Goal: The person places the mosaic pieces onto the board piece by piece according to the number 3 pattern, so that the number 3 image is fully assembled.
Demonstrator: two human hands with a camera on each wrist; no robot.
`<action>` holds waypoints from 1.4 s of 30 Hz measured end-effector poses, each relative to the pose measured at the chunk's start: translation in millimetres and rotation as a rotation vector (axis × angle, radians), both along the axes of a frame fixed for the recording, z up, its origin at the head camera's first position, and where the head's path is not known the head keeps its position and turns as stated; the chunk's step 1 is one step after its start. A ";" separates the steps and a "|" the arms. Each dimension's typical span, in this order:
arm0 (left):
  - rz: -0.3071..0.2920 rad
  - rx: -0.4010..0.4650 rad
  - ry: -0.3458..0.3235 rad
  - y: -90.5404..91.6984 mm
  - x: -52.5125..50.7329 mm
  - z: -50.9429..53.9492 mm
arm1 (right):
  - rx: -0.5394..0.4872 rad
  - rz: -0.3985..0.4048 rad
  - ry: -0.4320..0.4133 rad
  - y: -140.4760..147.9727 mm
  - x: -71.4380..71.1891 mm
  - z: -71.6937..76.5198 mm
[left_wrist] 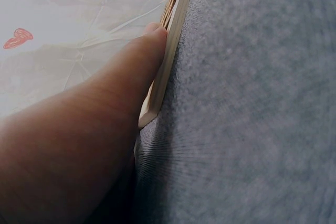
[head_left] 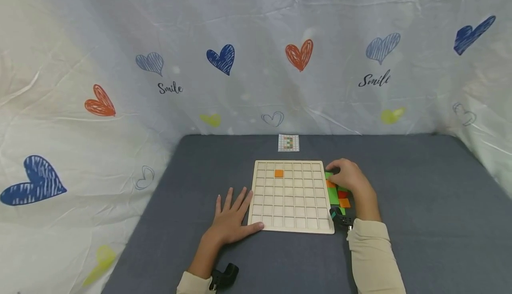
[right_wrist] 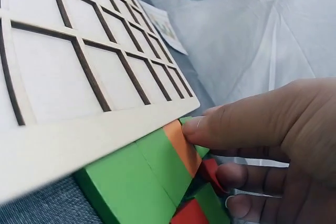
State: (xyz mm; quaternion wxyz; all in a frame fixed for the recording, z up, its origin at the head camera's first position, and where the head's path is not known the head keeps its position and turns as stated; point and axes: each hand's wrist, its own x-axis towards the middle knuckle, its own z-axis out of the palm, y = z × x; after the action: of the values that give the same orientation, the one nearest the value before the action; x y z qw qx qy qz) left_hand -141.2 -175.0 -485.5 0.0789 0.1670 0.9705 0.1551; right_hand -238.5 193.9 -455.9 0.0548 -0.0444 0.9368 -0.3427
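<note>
A pale wooden grid board (head_left: 291, 232) lies flat on the table, with one orange square block (head_left: 278, 173) in a cell near its far edge. My left hand (head_left: 232, 223) rests at the board's near left corner, fingers spread, its thumb (left_wrist: 149, 43) on the frame. Along the right side of the board lies a pile of green, orange and red blocks (right_wrist: 131, 182). Over the pile's far end, my right hand (head_left: 350, 176) pinches a green block (head_left: 328, 175) between thumb and index finger. Beside that thumb is an orange block (right_wrist: 181, 148). The index fingertip is hidden in the right wrist view.
A small printed card (head_left: 288, 143) with a coloured grid pattern lies beyond the board, near the table's far edge. Dark grey cloth (head_left: 440, 205) covers the table. A white curtain (head_left: 256, 89) with printed hearts hangs behind it and along the left.
</note>
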 end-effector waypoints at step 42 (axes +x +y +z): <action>0.015 0.021 0.024 -3.0 -2.8 -13.8 | -0.111 0.044 0.177 -28.8 -5.4 -9.8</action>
State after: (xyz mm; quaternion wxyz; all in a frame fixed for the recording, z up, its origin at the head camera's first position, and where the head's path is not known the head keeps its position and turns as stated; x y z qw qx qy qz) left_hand -144.1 -178.0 -499.3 0.0644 0.1626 0.9709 0.1638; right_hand -243.9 165.1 -465.7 -0.0233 -0.0981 0.9164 -0.3874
